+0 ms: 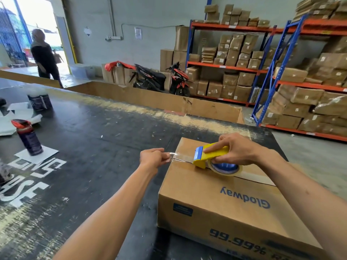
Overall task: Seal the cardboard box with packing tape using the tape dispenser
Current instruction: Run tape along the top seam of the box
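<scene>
A brown cardboard box (221, 201) printed "Glodway" lies on the black table, flaps closed. On its top, near the left edge, sits a yellow tape dispenser (210, 156) with a blue core and a roll of clear tape. My right hand (238, 149) grips the dispenser from above. My left hand (154, 159) is just off the box's left edge, pinching the free end of the clear tape (178, 158), which stretches from the dispenser to my fingers. A strip of tape runs along the top seam behind the dispenser.
The black table (97, 147) carries a red-capped bottle (28, 137) on white paper and a dark container (39, 101) at the far left. A cardboard wall (159, 100) lines the table's far edge. Shelving with parcels (234, 68) stands at the right. A person (45, 57) walks by the doorway.
</scene>
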### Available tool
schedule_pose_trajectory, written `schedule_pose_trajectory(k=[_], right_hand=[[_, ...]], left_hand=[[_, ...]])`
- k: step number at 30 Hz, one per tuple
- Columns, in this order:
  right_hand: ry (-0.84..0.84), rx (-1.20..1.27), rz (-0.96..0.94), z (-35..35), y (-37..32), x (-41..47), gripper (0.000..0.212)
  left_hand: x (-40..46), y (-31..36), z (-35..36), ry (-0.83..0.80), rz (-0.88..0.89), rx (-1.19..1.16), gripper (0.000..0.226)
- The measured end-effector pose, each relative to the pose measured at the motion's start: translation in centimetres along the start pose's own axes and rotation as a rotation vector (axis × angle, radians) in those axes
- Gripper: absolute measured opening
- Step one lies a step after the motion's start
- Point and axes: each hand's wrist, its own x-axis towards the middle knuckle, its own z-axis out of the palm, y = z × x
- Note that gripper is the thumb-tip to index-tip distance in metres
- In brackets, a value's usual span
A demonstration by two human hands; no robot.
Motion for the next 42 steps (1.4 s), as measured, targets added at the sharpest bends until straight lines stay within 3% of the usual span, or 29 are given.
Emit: schedule_pose_trajectory(k=[6,10,14,17,20,23,26,29,38,42], right_hand=[[-0.046,0.004,-0.013,0.1,0.4,0.9,0.036],[-0.058,-0.005,-0.020,0.1,0.3,1.1,0.034],[-0.045,-0.014,-0.023,-0.1,0.0,0.9,0.033],[-0.056,-0.045,-0.025,-0.1,-0.4,1.0,0.034],[-0.067,-0.073,-0.027,-0.2,-0.5,1.3,0.035],[-0.080,-0.077,-0.025,-0.3,-0.5,1.4,0.036],[-0.121,-0.080,-0.005,-0.5,-0.3,1.2,0.038],[-0.162,-0.072,0.043,-0.6,-0.1,1.1,0.048],[-0.109,-0.009,0.010,-0.6,0.2,0.2,0.041],[-0.105,0.034,-0.011,-1.1,0.7,-1.4,0.049]], left_hand=[[-0.4,-1.0,0.1,-0.003,0.036,0.064,0.040],[-2.7,-1.8,0.8,0.030,0.321,0.452,0.052],[-3.2,-1.7,0.9,0.025,0.397,0.806,0.059],[-3.5,-1.1,0.5,-0.041,0.478,0.887,0.059],[-4.4,-0.9,0.7,-0.215,0.618,0.966,0.060],[-4.3,-1.3,0.6,-0.420,0.578,1.084,0.058],[-3.8,-1.4,0.0,-0.486,0.532,1.043,0.056],[-3.5,-1.3,-0.1,-0.519,0.519,1.045,0.057],[-3.4,-1.2,0.3,-0.510,0.477,1.109,0.056],[-3.4,-1.5,0.4,-0.536,0.417,1.080,0.053]])
